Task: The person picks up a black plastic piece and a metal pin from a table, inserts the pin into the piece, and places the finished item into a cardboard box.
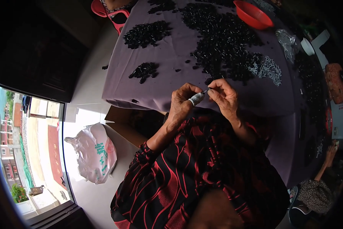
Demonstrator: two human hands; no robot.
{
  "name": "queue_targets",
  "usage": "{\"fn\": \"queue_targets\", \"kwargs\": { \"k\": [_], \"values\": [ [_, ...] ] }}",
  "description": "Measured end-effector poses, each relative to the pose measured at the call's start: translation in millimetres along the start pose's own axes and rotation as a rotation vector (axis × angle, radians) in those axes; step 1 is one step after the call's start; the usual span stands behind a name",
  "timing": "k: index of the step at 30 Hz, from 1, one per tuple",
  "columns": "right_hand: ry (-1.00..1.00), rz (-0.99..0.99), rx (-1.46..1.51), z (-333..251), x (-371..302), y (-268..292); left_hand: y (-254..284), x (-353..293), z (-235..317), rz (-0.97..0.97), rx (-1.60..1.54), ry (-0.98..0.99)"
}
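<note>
My left hand and my right hand meet above the near edge of the cloth-covered table. Thumb and fingertips are pinched on both hands. A tiny thin piece shows between the fingertips, too small to name. White wrapping covers my left thumb. Just beyond my hands spreads a large heap of small black parts. Right of it lies a pile of short silvery pins. A smaller cluster of black parts sits to the left.
Another black pile and a red bowl occupy the far table. A clear plastic bag and a white bowl are at the right. On the floor at left rests a white plastic bag. Another person's arm reaches in at right.
</note>
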State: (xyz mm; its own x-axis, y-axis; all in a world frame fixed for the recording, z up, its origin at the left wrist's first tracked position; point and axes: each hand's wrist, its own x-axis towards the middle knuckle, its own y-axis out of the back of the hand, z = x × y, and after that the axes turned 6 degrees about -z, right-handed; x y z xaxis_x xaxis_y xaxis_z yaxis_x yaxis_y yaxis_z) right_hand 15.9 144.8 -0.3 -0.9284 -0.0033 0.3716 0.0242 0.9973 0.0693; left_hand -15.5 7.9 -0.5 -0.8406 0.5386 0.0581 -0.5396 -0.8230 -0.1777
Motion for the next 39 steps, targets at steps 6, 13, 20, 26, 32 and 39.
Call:
{"fn": "queue_targets", "kwargs": {
  "k": [6,13,20,26,32,39],
  "values": [
    [-0.072,-0.019,0.051,-3.6,-7.9,-0.6,-1.6,-3.1,-3.5,-0.018,0.002,0.017],
    [-0.115,-0.04,-0.006,-5.6,-10.8,-1.3,-3.8,-4.0,-8.1,-0.07,0.07,-0.022],
    [-0.081,-0.009,-0.035,1.5,-12.5,-0.5,-4.2,-4.6,-12.3,-0.039,-0.006,0.02],
    [-0.037,-0.003,-0.174,-0.7,-16.9,-2.4,-4.4,-4.6,-13.6,-0.055,0.017,0.012],
    [0.174,-0.096,-0.455,0.5,-21.3,3.0,-5.1,-7.4,-6.9,-0.13,0.163,0.077],
    [0.262,-0.215,-0.82,0.2,-27.7,4.4,-4.4,-11.0,2.7,-0.14,0.08,0.34]
  ]
}}
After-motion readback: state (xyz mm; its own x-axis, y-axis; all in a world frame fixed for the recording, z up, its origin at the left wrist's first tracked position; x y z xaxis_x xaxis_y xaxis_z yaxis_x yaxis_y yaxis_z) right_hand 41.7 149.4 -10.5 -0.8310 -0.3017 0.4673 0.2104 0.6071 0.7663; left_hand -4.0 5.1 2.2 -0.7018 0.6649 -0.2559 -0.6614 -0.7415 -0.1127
